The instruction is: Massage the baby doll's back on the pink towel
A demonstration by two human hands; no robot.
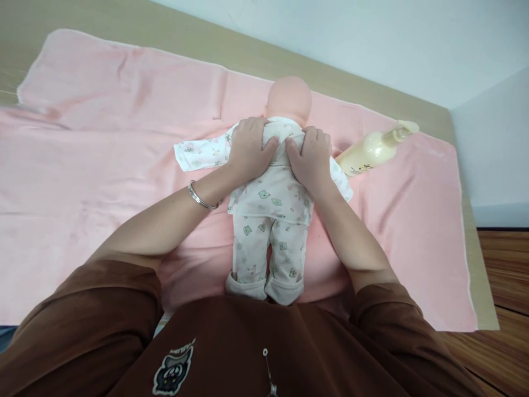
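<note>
A baby doll (270,190) in white printed pyjamas is stretched out with its smooth, bare head (290,99) away from me; no face shows. My left hand (251,149) is closed over the doll's left-side shoulder, thumb pressed on the upper back. On the other shoulder sits my right hand (312,160), its fingers curled over the top and the thumb also against the back. The two thumbs point toward each other with a strip of shirt between them. Both sleeves spread outward, and the trouser legs (250,248) lie toward my body with rolled cuffs.
A pink cloth (124,121) covers most of the wooden tabletop (355,82). Close by the doll's right-side sleeve, a cream pump bottle (372,151) lies tilted on the cloth. A pale wall (372,33) stands behind the table, and wooden flooring (504,264) shows at right.
</note>
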